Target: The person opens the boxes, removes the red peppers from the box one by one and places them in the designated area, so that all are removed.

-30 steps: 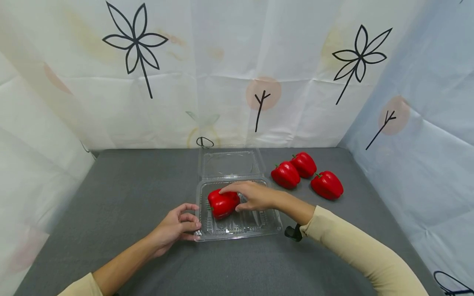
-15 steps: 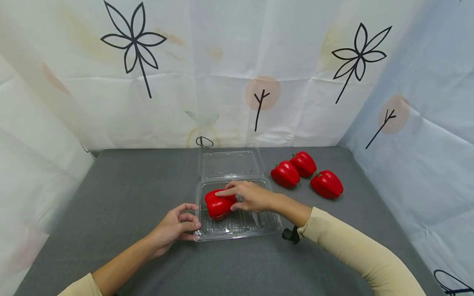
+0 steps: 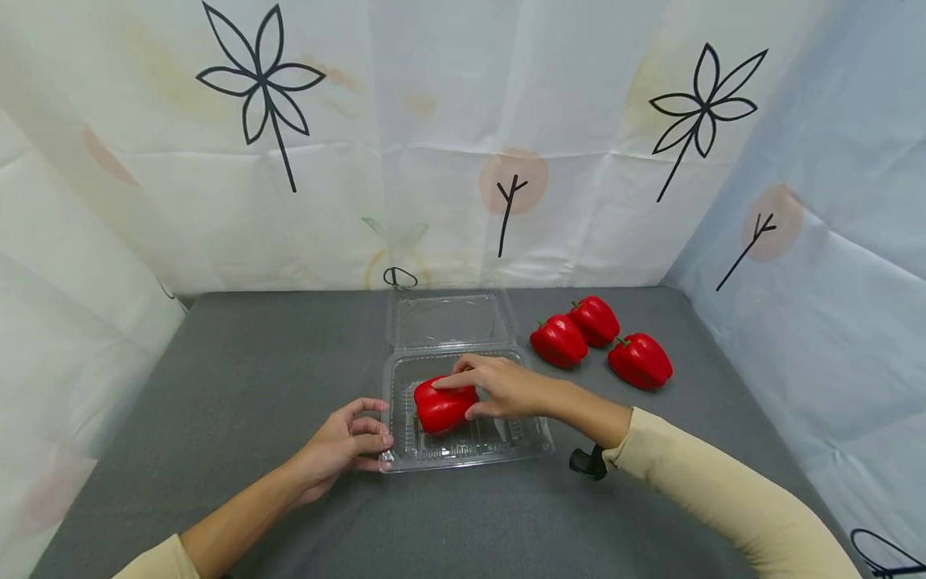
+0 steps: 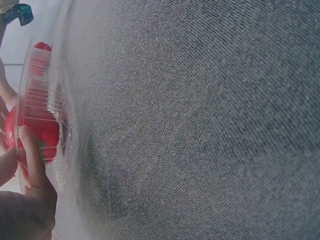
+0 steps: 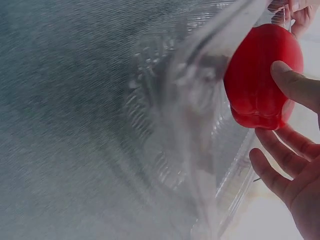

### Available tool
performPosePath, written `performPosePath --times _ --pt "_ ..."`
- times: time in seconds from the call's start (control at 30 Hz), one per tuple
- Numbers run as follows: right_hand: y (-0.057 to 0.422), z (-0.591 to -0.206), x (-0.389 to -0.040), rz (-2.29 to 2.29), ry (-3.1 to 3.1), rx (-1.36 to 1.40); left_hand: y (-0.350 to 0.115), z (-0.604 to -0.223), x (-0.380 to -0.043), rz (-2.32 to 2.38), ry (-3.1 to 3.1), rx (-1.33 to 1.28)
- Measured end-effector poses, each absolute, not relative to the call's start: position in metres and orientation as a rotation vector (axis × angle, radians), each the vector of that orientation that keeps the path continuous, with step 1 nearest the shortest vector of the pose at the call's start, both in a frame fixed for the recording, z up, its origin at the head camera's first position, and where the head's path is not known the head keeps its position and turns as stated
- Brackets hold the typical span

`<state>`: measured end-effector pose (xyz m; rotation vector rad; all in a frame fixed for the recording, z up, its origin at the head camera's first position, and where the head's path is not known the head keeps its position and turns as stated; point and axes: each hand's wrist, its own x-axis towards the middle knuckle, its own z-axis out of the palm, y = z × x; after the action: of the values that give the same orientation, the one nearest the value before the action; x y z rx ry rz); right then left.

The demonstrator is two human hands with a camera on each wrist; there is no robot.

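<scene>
A red bell pepper [image 3: 443, 412] lies on its side in the left part of a clear plastic clamshell container [image 3: 499, 457]. From above, my right hand [image 3: 502, 386] grips it between thumb and fingers. In the right wrist view the thumb presses on the pepper's [image 5: 262, 75] side, and some fingers of the hand [image 5: 295, 155] show beyond its lobed end. At the container's left edge, my left hand [image 3: 347, 442] pinches the rim. The left wrist view shows this hand's [image 4: 32, 175] thumb and finger at the rim, with the pepper [image 4: 37, 132] behind the clear wall.
The container's lid [image 3: 454, 320] lies folded back behind the base. Three more red bell peppers, one nearer [image 3: 559, 341], one behind [image 3: 595, 320] and one to the right [image 3: 641, 360], rest on the grey table [image 3: 289, 346]. Patterned white curtains [image 3: 434, 121] stand around it.
The pepper in my right hand shifts slightly left in the container, then back to the right and a little nearer. My left hand stays at the rim.
</scene>
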<state>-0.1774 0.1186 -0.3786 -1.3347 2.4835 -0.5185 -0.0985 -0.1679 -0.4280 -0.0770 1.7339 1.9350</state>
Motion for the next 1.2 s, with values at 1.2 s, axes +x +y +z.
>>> performPosePath --times 1.2 --pt "0.242 -0.356 -0.158 -0.854 2.787 -1.081 -0.167 -0.426 -0.095 1.957 1.739 -0.028"
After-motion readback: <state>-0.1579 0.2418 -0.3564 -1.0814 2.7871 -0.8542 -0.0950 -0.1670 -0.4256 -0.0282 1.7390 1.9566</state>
